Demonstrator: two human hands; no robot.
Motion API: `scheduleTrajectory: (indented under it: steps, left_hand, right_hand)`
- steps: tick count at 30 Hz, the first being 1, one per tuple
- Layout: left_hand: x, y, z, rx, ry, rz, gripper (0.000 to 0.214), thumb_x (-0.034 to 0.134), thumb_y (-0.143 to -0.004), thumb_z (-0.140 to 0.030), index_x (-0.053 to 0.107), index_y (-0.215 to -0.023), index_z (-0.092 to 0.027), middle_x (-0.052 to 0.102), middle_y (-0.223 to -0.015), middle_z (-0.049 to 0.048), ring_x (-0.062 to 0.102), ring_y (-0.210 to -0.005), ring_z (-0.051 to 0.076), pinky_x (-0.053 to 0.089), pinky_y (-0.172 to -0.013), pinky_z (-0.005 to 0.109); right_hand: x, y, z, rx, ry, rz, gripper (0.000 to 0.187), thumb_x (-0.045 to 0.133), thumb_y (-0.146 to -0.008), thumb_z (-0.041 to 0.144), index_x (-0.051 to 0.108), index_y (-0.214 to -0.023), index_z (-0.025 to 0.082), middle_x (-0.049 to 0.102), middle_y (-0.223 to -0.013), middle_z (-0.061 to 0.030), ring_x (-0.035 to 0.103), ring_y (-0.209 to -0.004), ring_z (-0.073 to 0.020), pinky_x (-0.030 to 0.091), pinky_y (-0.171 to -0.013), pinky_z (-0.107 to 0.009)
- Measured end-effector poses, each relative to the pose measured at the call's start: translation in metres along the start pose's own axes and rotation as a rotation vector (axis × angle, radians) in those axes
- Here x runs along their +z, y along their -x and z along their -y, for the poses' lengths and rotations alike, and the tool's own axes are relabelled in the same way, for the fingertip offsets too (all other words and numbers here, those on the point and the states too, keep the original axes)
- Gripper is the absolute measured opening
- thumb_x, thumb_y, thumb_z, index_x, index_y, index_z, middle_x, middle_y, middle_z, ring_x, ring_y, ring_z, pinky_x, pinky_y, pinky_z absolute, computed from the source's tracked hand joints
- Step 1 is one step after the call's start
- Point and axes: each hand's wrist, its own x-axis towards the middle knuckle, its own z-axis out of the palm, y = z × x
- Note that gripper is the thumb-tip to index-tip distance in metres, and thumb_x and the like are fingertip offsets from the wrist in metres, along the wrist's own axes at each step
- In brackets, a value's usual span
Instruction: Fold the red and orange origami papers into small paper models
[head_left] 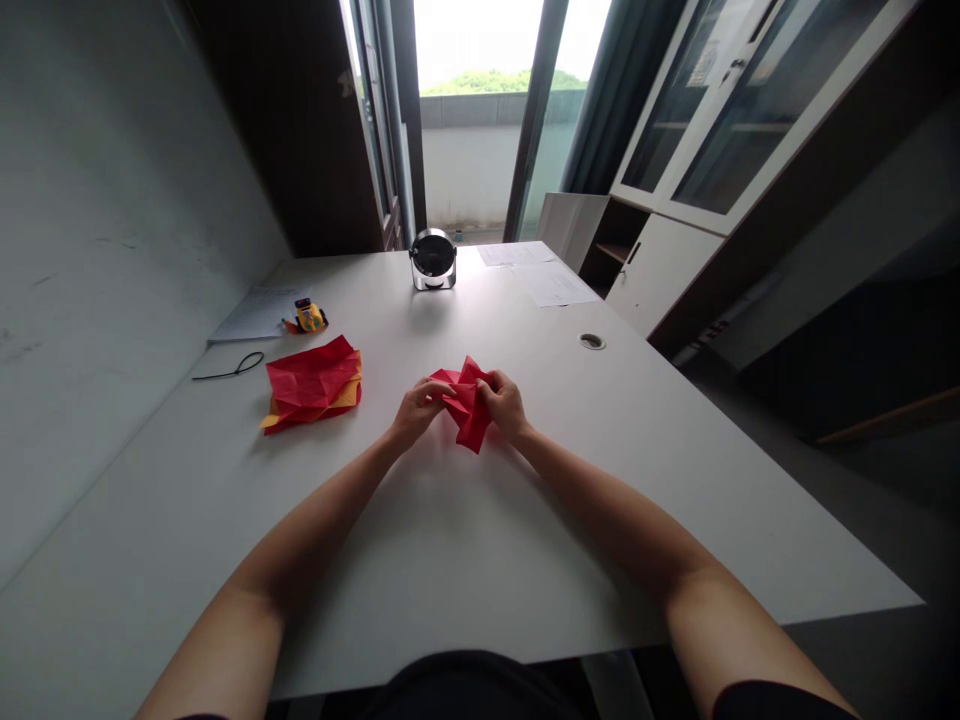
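Observation:
Between my two hands is a crumpled, partly folded sheet of red paper, held just over the white table. My left hand pinches its left side, fingers closed on the edge. On the opposite side, my right hand grips the paper with thumb and fingers. Some of the fingertips are hidden behind the folds. To the left lies a loose stack of creased red and yellow paper sheets, apart from both hands.
A black cable tie and a yellow tape measure lie at the left. A round black lamp-like device stands at the back. Printed papers rest at the far right, near a cable hole. A white cabinet stands beyond the right edge.

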Motion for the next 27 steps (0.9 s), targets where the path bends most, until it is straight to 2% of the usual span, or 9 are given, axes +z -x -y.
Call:
scheduleTrajectory:
  steps: [3, 8, 13, 15, 18, 21, 27]
  left_hand:
    - [-0.005, -0.003, 0.001, -0.047, 0.083, -0.086, 0.009, 0.071, -0.082, -0.026, 0.073, -0.088, -0.020, 0.061, -0.104, 0.0064, 0.057, -0.096, 0.018, 0.049, -0.079, 0.027]
    - [-0.021, -0.010, 0.006, -0.138, 0.398, -0.253, 0.004, 0.062, -0.082, -0.022, 0.061, -0.080, -0.018, 0.056, -0.126, 0.0074, 0.060, -0.101, 0.018, 0.050, -0.082, 0.028]
    - [-0.037, -0.015, 0.012, -0.207, 0.590, -0.330, 0.011, 0.063, -0.081, -0.024, 0.053, -0.079, -0.019, 0.057, -0.129, 0.0077, 0.064, -0.099, 0.020, 0.052, -0.075, 0.028]
    - [-0.040, -0.016, 0.013, -0.202, 0.642, -0.330, 0.012, 0.063, -0.080, -0.022, 0.051, -0.080, -0.020, 0.060, -0.123, 0.0080, 0.065, -0.095, 0.018, 0.052, -0.073, 0.027]
    - [-0.042, -0.017, 0.013, -0.203, 0.703, -0.315, 0.010, 0.061, -0.080, -0.019, 0.051, -0.081, -0.020, 0.064, -0.101, 0.0068, 0.063, -0.079, 0.014, 0.050, -0.067, 0.024]
    - [-0.043, -0.017, 0.015, -0.257, 0.708, -0.344, 0.011, 0.060, -0.080, -0.018, 0.049, -0.079, -0.020, 0.057, -0.077, 0.0021, 0.056, -0.063, 0.010, 0.047, -0.061, 0.022]
    - [-0.040, -0.018, 0.022, -0.337, 0.653, -0.371, 0.015, 0.058, -0.079, -0.022, 0.047, -0.069, -0.019, 0.054, -0.067, -0.0005, 0.056, -0.062, 0.010, 0.049, -0.063, 0.021]
  right_hand:
    - [-0.003, -0.003, -0.002, 0.032, -0.009, -0.021, 0.029, 0.057, -0.084, 0.050, 0.055, -0.076, 0.022, 0.059, -0.068, 0.0008, 0.052, -0.060, -0.0155, 0.040, -0.052, -0.026]
    - [-0.009, -0.015, -0.015, 0.081, -0.101, -0.090, 0.027, 0.055, -0.084, 0.049, 0.053, -0.078, 0.022, 0.060, -0.071, 0.0001, 0.055, -0.063, -0.0159, 0.044, -0.055, -0.026]
    - [-0.013, -0.023, -0.023, 0.112, -0.211, -0.105, 0.027, 0.054, -0.083, 0.049, 0.047, -0.079, 0.024, 0.055, -0.068, 0.0021, 0.051, -0.059, -0.0143, 0.047, -0.054, -0.027]
    - [-0.014, -0.024, -0.023, 0.108, -0.247, -0.124, 0.027, 0.053, -0.083, 0.050, 0.044, -0.081, 0.024, 0.054, -0.069, 0.0027, 0.051, -0.058, -0.0137, 0.048, -0.054, -0.027]
    - [-0.016, -0.023, -0.021, 0.081, -0.219, -0.163, 0.028, 0.053, -0.085, 0.050, 0.043, -0.084, 0.025, 0.054, -0.071, 0.0019, 0.052, -0.059, -0.0146, 0.047, -0.051, -0.027]
    - [-0.016, -0.022, -0.019, 0.054, -0.166, -0.181, 0.027, 0.054, -0.085, 0.050, 0.045, -0.086, 0.025, 0.056, -0.071, -0.0001, 0.054, -0.060, -0.0166, 0.045, -0.049, -0.027]
    - [-0.019, -0.022, -0.015, 0.002, -0.067, -0.177, 0.024, 0.054, -0.087, 0.047, 0.050, -0.091, 0.023, 0.061, -0.072, -0.0005, 0.055, -0.059, -0.0165, 0.043, -0.051, -0.026]
